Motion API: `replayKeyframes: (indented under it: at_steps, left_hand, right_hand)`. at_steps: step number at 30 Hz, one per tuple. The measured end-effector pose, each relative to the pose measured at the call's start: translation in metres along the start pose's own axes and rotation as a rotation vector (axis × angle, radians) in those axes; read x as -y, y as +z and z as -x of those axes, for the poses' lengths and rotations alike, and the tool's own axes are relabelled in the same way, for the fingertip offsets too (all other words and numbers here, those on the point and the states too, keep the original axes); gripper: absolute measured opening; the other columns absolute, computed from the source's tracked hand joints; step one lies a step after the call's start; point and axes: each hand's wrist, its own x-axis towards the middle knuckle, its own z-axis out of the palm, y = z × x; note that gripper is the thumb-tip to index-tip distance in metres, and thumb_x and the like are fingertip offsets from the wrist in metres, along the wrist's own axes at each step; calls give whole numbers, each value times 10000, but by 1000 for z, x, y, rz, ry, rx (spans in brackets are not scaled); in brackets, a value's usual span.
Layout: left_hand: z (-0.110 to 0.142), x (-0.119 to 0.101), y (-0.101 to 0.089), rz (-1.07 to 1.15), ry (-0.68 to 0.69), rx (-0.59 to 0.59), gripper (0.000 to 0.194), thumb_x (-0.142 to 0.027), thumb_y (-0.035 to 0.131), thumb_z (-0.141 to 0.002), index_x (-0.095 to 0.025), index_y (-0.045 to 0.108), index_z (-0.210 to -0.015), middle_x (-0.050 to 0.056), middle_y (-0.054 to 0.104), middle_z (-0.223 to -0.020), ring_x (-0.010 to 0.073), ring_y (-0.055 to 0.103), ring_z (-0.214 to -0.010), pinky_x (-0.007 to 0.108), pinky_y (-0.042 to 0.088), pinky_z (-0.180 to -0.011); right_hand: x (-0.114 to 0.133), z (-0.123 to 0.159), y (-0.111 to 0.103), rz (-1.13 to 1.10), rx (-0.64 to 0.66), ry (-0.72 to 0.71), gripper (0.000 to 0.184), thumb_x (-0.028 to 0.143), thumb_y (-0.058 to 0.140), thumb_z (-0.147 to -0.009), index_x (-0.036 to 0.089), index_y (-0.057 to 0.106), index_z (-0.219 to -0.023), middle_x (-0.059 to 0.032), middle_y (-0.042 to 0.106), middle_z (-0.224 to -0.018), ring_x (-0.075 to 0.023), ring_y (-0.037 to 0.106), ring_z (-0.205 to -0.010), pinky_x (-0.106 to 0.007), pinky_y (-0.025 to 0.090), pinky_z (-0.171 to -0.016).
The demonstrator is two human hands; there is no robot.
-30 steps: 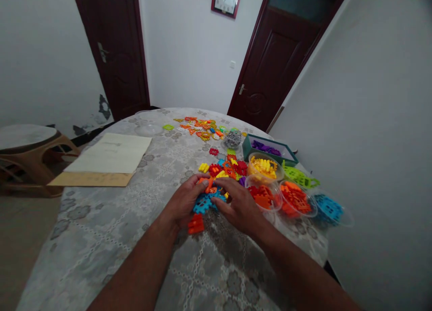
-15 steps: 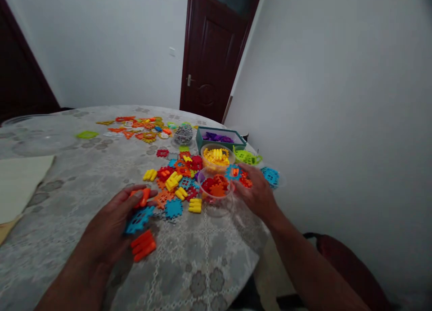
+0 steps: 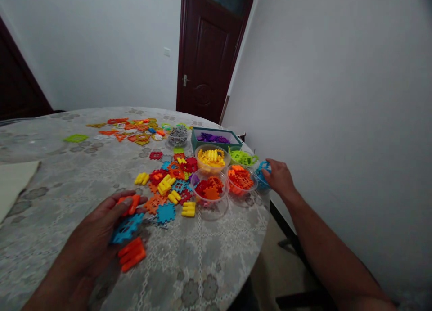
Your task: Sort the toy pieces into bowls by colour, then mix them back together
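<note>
Head | left hand (image 3: 97, 232) pinches orange building piece (image 3: 135, 204) | right hand (image 3: 282, 178) at blue pieces (image 3: 262, 171) (grip unclear) | tubs (image 3: 204, 174) roughly colour-sorted, mixed pile (image 3: 166, 184) left

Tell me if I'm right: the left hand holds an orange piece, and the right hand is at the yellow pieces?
Not quite: the right hand is at the blue pieces, as the head view shows. The left hand does hold an orange piece.

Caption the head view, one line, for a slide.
Left hand holds an orange piece and a blue piece; right hand at the blue pile.
</note>
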Motion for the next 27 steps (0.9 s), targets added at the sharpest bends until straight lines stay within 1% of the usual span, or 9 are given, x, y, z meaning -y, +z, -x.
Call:
replayKeyframes:
  at_steps: [3,9,12,15,18,20,22,24,27]
  left_hand:
    - [1,-1,1,3,4,-8,342,-265,815,-750,-258,743,-1084,80,810,-1061,187,725,-637,252,595,-482]
    - [0,0,0,-4,-23,6,359,-270,802,-783,-266,731,-1136,76,806,-1070,191,724,-674,256,602,-510]
    - [-1,0,0,3,-9,17,335,-263,796,-800,-257,727,-1128,76,801,-1083,170,717,-661,239,596,-509]
    - [-2,0,0,34,-10,6,340,-242,782,-795,-239,722,-1129,84,796,-1077,177,737,-686,236,594,-509]
    - [3,-2,2,45,-29,0,379,-230,795,-773,-223,711,-1142,81,794,-1029,182,745,-713,236,599,-531]
    - [8,-3,5,60,-22,12,396,-232,808,-763,-209,704,-1145,78,792,-990,167,730,-698,219,582,-527]
    - [12,-3,8,116,-10,25,390,-238,797,-765,-195,696,-1140,83,790,-957,179,733,-718,228,581,-538]
    - [12,0,9,169,-3,50,396,-231,788,-758,-189,682,-1138,85,786,-933,194,738,-733,253,591,-568]
    - [11,4,9,223,22,75,399,-242,782,-756,-180,672,-1135,86,776,-917,201,740,-749,267,587,-611]
  right_hand:
    - [13,-3,-2,56,77,35,441,308,647,-931,164,680,-1347,-185,747,-1252,-350,659,-1155,-459,511,-987]
    - [25,-4,0,40,91,13,491,307,668,-918,169,660,-1389,-189,735,-1292,-356,659,-1172,-474,528,-972]
    - [27,-2,-4,-44,-1,-13,434,284,617,-939,125,681,-1337,-203,732,-1295,-345,661,-1185,-489,520,-1031]
    - [39,8,-19,-174,-179,-45,315,252,540,-968,122,728,-1186,-190,766,-1181,-323,693,-1110,-495,533,-1041]
    - [75,36,-43,-370,-354,-146,238,234,527,-1001,185,728,-1117,-134,776,-1103,-287,718,-1046,-474,572,-998]
    - [110,61,-59,-515,-382,-288,214,208,571,-1003,228,716,-1160,-104,773,-1110,-270,727,-1046,-464,591,-980]
    - [149,87,-72,-656,-292,-442,302,166,600,-993,273,690,-1261,-92,762,-1163,-271,726,-1089,-472,603,-978]
    - [187,109,-81,-785,-116,-581,424,141,598,-991,309,638,-1379,-95,732,-1262,-275,708,-1163,-481,613,-990]
    - [240,125,-84,-895,87,-724,504,142,581,-1003,332,577,-1470,-108,668,-1398,-272,692,-1196,-472,633,-972]
